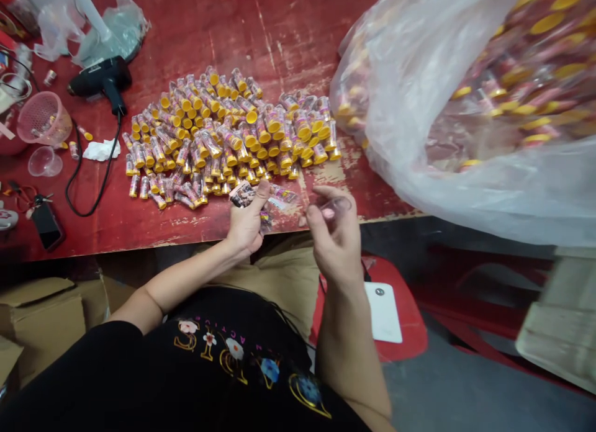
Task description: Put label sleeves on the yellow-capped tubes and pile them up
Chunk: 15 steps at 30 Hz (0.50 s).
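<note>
Above the table's front edge, my left hand (246, 226) is closed around several printed plastic sleeves (242, 195), its thumb pressing on them. My right hand (338, 239) grips a small clear tube (336, 208) with something pink inside; motion blurs it, and I cannot make out its cap. Just beyond both hands lies a large heap of small clear tubes with yellow caps (223, 137), many of them wrapped in printed film. A few loose printed sleeves (282, 197) rest on the table between my hands.
A big translucent bag (405, 103) of yellow-capped tubes covers the right side of the red table (298, 22). To the left are a black heat gun (105, 81) with its cord, a pink basket (44, 118), a clear cup (45, 162), tissue (101, 150) and a black key fob (46, 224).
</note>
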{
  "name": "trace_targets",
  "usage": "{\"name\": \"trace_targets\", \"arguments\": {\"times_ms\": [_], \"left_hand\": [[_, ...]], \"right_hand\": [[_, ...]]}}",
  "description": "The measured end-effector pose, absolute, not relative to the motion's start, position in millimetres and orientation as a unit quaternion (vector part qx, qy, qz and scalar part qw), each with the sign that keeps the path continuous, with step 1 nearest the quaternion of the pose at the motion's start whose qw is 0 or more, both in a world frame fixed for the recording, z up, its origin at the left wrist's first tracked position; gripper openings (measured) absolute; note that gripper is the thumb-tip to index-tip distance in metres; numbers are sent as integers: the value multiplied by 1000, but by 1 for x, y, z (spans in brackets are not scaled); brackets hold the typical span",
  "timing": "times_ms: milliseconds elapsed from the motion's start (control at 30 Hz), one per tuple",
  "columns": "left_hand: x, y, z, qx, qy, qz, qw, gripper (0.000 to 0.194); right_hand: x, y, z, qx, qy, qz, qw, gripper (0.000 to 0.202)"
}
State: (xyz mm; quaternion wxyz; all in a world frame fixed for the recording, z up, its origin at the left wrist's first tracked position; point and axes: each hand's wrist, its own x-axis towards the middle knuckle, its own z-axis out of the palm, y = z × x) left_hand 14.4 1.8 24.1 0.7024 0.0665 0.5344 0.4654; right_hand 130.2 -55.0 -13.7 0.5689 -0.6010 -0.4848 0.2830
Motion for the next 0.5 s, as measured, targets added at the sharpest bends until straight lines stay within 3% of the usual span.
{"name": "trace_targets", "arguments": {"times_ms": [133,300,500], "left_hand": [[13,3,27,111,501,472,717,56],[15,-2,27,146,482,467,726,58],[11,-3,21,198,461,441,744,60]], "right_hand": [[132,-75,-2,-642,-547,187,503,53],[133,-77,4,-645,-629,131,414,47],[140,-81,14,-679,-669,92,287,65]]}}
